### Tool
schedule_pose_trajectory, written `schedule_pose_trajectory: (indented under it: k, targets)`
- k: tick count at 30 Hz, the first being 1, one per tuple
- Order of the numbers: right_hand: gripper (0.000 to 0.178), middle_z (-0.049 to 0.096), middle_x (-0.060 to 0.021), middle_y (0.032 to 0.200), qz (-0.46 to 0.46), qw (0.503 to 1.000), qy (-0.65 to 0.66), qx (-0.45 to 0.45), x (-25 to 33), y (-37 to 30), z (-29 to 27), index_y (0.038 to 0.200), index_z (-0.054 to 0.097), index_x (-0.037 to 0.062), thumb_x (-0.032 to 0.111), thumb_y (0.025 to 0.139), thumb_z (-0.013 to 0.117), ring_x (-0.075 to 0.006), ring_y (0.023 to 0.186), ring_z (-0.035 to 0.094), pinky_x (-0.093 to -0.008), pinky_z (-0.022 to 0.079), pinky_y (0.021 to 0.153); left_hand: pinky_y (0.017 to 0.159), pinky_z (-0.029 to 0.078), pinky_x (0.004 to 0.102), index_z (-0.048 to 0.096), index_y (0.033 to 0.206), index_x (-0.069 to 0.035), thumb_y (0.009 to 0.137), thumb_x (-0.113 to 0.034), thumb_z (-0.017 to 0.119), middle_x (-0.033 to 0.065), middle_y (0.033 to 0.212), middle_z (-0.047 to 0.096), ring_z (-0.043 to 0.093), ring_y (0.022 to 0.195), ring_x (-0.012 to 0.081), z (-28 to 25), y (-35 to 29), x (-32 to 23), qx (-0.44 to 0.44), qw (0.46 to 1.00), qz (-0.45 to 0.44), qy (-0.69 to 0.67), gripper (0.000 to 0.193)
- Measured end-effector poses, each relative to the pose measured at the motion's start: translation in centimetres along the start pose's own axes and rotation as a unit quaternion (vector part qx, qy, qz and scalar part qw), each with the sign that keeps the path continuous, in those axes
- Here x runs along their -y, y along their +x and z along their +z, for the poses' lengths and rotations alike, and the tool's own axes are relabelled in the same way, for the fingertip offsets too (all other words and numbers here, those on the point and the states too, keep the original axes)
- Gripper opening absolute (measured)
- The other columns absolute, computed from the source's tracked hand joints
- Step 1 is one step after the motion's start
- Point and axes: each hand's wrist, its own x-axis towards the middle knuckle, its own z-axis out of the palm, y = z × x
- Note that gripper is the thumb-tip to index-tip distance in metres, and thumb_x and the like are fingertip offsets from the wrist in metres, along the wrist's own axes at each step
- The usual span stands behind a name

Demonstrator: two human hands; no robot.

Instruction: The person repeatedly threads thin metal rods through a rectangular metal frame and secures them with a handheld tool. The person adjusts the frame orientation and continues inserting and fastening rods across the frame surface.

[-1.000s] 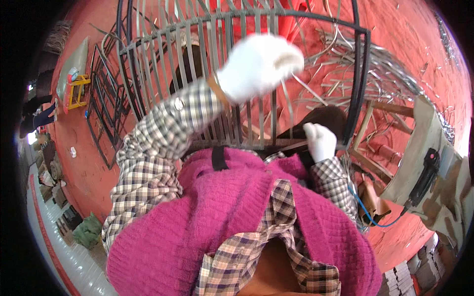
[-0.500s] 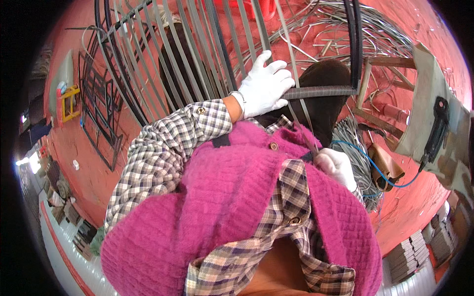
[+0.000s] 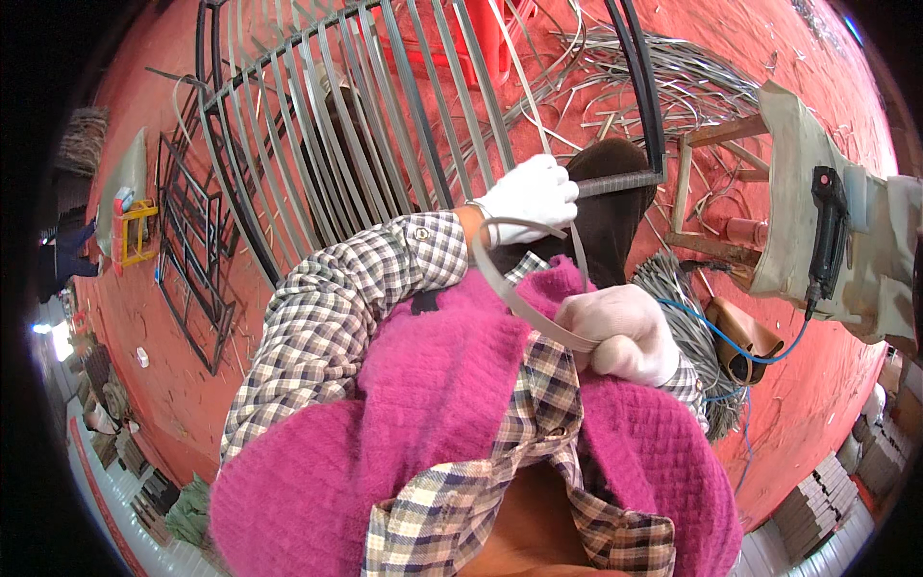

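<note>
The work looks well past halfway: grey flat strips (image 3: pixel 358 115) run from far to near over the left and middle of the black metal frame (image 3: pixel 658 159), while its right side has no such rows. The near crossbar (image 3: pixel 617 184) is wrapped along its right stretch; the part behind the left hand (image 3: pixel 527 200) cannot be judged. Filling that right side seems to be what is left.

The working strip (image 3: pixel 500 285) makes a loop between the hands, in front of the chest. The right hand (image 3: pixel 625 337) is clenched on its near end. The left hand is bent at the crossbar, against the strip; whether it pinches it, I cannot tell.

Counted: two gloved hands, one frame, one looped strip, one black handheld tool (image 3: pixel 827 231) at right, one yellow stool (image 3: pixel 137 252) at far left. The mounted strips exceed ten; overlap prevents an exact count.
</note>
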Motion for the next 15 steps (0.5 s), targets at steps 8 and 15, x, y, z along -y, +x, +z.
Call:
schedule_pose_trajectory:
  k: [8, 15]
  targets:
    - [0.047, 0.065, -0.0136, 0.107, 0.227, 0.794, -0.014, -0.563, -3.2, -3.2, -7.7, 0.113, 0.061, -0.0024, 0.040, 0.098, 0.048, -0.0183, 0.089, 0.064, -0.0279, 0.049, 0.081, 0.063, 0.046, 0.0386, 0.059, 0.079, -0.013, 0.074, -0.021, 0.060, 0.0047, 0.069, 0.056, 0.060, 0.071, 0.0256, 0.1, -1.8, -1.7, -0.049, 0.984, 0.091, -0.144, 0.009]
    - [0.033, 0.068, -0.0138, 0.093, 0.000, 0.961, -0.266, -0.071, -15.5, 1.7, -8.0, 0.107, 0.064, -0.0028, 0.021, 0.085, 0.060, -0.0247, 0.088, 0.067, -0.0361, 0.053, 0.077, 0.066, 0.046, 0.0425, 0.056, 0.080, -0.010, 0.077, -0.018, 0.059, 0.0075, 0.072, 0.054, 0.058, 0.072, 0.0287, -1.1, -1.7, -3.2, -0.028, 0.958, 0.030, -0.284, 0.009]
